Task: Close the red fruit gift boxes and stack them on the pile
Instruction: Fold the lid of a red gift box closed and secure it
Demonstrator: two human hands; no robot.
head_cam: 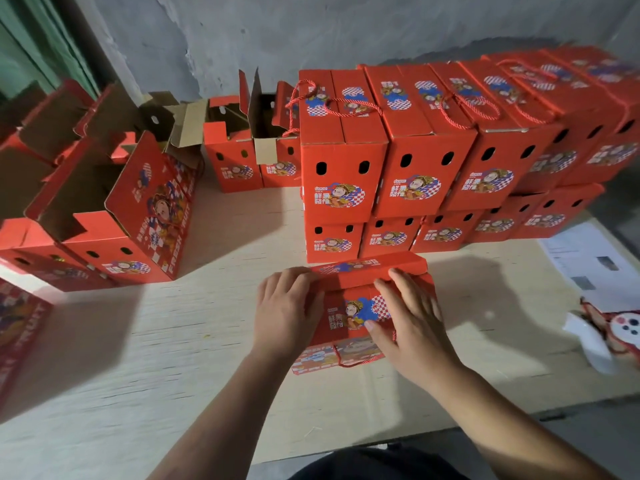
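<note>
So the box being worked on sat on the table right in front of the person, just short of the pile; its top flaps weren't fully down yet, the far flap looked folded over but a bit raised, so I'd call this one mid-close. The left hand was laid against the box's left end with fingers fairly straight and close together, touching the flap's corner; the right hand was spread flat over the top, fingers apart, pressing down, not curled round anything. A red cord handle hung off the near side.

Progress-wise, looked like a good chunk was done; the pile behind was two layers of closed boxes running off to the right, cord handles lying on top. Still left, as far as I could tell: this box needed finishing and lifting onto the pile, plus a bunch of open boxes on the left with flaps sticking up, and a couple more open ones at the back by the wall. Some papers lay off to the right.
</note>
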